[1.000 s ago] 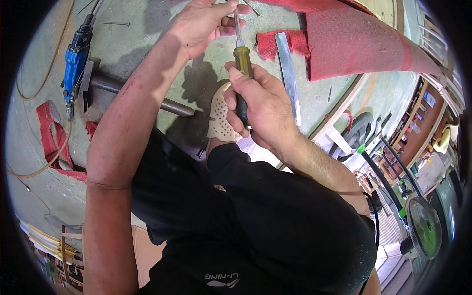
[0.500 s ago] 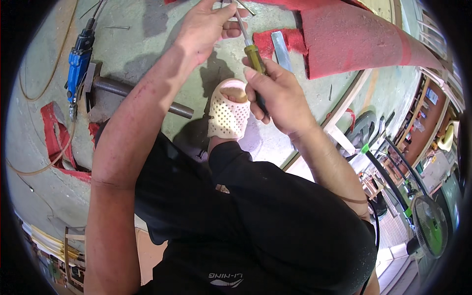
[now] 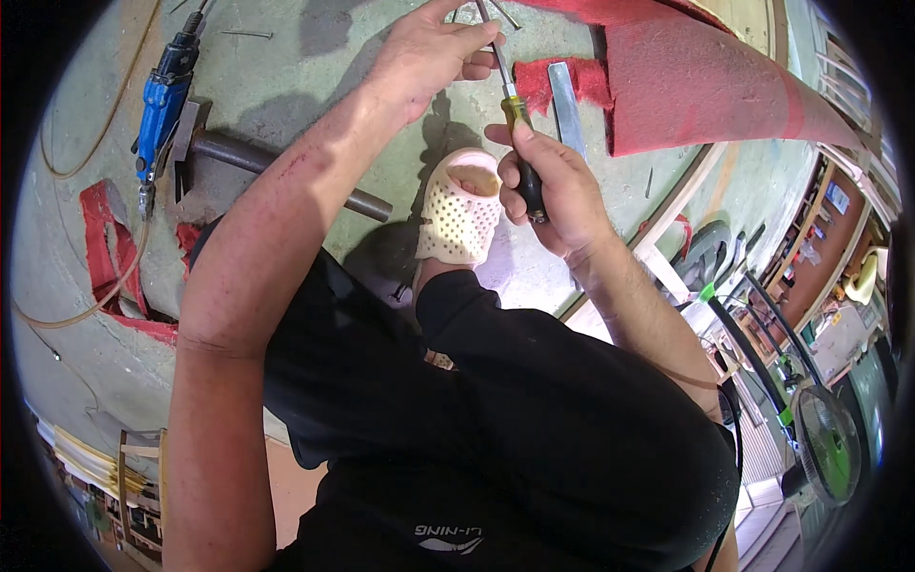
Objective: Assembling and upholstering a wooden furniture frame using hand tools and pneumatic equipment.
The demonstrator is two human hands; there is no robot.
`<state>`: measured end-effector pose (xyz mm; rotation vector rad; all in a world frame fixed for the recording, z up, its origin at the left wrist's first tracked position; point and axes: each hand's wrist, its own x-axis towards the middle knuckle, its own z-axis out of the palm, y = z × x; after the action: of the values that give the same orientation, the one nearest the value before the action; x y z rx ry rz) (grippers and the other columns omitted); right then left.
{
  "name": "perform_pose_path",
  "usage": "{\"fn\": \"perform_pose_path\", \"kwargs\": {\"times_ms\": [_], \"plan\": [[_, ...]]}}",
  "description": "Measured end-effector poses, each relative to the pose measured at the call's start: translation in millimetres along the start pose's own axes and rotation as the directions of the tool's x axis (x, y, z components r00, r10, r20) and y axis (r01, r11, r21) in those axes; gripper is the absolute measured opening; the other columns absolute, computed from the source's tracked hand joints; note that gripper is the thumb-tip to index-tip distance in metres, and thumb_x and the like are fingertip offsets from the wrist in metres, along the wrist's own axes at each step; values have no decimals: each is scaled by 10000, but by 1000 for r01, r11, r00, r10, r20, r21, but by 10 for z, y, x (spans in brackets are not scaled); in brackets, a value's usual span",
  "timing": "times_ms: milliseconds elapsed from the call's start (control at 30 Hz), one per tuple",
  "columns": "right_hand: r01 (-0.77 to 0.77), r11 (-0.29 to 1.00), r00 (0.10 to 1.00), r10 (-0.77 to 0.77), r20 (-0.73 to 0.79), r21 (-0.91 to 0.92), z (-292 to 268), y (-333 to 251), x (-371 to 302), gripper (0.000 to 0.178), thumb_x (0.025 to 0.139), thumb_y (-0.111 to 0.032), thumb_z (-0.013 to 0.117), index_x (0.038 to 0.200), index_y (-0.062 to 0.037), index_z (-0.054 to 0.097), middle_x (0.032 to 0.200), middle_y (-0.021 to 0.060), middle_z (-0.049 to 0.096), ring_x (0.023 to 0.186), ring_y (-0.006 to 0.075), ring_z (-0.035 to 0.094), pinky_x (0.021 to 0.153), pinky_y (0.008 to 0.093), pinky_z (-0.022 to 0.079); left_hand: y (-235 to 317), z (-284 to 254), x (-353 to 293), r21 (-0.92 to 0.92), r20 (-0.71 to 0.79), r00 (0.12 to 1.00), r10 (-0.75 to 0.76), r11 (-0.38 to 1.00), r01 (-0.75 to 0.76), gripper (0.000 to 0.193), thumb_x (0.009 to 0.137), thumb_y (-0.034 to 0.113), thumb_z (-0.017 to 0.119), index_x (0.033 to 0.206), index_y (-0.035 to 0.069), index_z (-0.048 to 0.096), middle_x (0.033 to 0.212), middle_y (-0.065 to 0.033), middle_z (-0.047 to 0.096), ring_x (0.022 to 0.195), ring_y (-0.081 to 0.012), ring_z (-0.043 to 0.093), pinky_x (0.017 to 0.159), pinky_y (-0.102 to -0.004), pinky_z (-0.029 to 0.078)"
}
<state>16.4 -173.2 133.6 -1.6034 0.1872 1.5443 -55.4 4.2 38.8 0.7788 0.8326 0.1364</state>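
Observation:
My right hand (image 3: 548, 186) grips a screwdriver (image 3: 516, 133) with a yellow and black handle, its metal shaft pointing up and away. My left hand (image 3: 429, 52) reaches to the top of the view and pinches the shaft near its tip, where a thin bent wire (image 3: 505, 13) lies on the green surface (image 3: 286, 86). The tip itself is hidden at the frame's edge. A foot in a cream perforated clog (image 3: 459, 212) rests just below both hands.
A hammer (image 3: 238, 157) and a blue power tool (image 3: 162, 100) with its cord lie at the left. Red carpet (image 3: 705, 86) covers the top right, with a flat metal strip (image 3: 564, 105) and red scrap beside it. A fan (image 3: 827, 443) stands lower right.
Both hands have moved up and away with the screwdriver, and the view has shifted. My left hand now pinches the shaft nearer its tip.

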Motion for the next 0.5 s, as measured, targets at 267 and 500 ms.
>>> {"fn": "perform_pose_path", "kwargs": {"times_ms": [267,500], "plan": [[-6,1000,1000,5,-27,-19,63,-62,29,517,1064,-398,560,1302,60,575,781,20,575,555,113,531,484,244,402,-41,15,55,12,-7,998,59,998,-59,573,1014,105,631,1553,115,438,1014,-89,697,811,-141,659,702,-268,579],[3,992,994,-17,-109,-125,1,-98,98,581,1062,-480,528,1310,43,578,734,-1,557,539,100,513,454,251,380,-69,21,162,-39,-10,999,34,999,-34,404,1015,143,644,1409,82,579,997,-68,693,796,-144,653,694,-272,565]]}}
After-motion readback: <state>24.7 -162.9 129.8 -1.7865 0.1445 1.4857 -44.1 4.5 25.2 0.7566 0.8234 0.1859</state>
